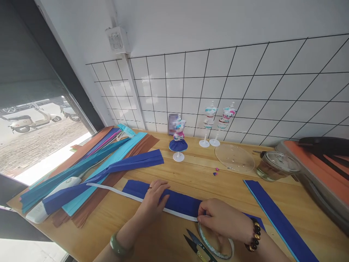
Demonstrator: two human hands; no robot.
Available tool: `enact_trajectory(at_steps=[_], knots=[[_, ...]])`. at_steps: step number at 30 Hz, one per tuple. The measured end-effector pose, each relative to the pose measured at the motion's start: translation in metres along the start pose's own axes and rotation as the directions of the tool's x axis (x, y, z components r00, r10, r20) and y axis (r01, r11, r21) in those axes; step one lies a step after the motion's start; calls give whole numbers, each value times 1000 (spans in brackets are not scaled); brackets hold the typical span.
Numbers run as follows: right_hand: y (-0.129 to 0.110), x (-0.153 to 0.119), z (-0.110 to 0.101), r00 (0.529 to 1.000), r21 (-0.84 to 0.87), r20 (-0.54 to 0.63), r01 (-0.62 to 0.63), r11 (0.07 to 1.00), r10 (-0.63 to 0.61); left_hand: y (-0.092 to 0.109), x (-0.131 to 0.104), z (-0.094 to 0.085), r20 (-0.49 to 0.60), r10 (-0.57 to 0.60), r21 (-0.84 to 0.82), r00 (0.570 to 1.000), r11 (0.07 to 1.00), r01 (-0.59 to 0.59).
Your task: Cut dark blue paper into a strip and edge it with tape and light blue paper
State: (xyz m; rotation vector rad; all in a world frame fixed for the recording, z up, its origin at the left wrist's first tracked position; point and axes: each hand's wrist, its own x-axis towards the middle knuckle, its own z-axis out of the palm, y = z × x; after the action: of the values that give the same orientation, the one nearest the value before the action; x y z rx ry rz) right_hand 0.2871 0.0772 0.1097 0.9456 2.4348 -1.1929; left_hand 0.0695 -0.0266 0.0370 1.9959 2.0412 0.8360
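A dark blue strip point(181, 201) of cloth or crepe paper lies across the wooden table in front of me. White tape point(180, 216) runs along its near edge and trails off past its left end. My left hand point(155, 195) rests on the strip with its fingers stretched out. At the right part of the strip, my right hand point(220, 216) pinches the tape at the edge, thumb against forefinger. Under that hand lies a tape roll point(231, 251), partly covered. Beside the roll are thread snips point(196, 245), blades pointing away from me.
Coloured strips point(109, 171) are heaped at the left, over a white power strip point(38, 213). Small dress forms point(178, 133) stand near the tiled wall. At right are a clear disc point(235, 158), a lidded glass jar point(275, 167), another blue strip point(278, 214) and an orange appliance point(319, 174).
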Motion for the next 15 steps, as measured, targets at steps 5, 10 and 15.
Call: enact_trajectory(at_steps=[5,10,15], knots=[[9,7,3,1000,54,20,4,999,-5,8,-8,-13,89,-51,-21,995,998,53],[19,14,5,999,113,45,-10,994,4,13,-7,-10,194,-86,-42,977,995,96],[27,15,0,998,158,70,-9,987,-2,14,-3,-10,269,-131,-45,954,988,148]])
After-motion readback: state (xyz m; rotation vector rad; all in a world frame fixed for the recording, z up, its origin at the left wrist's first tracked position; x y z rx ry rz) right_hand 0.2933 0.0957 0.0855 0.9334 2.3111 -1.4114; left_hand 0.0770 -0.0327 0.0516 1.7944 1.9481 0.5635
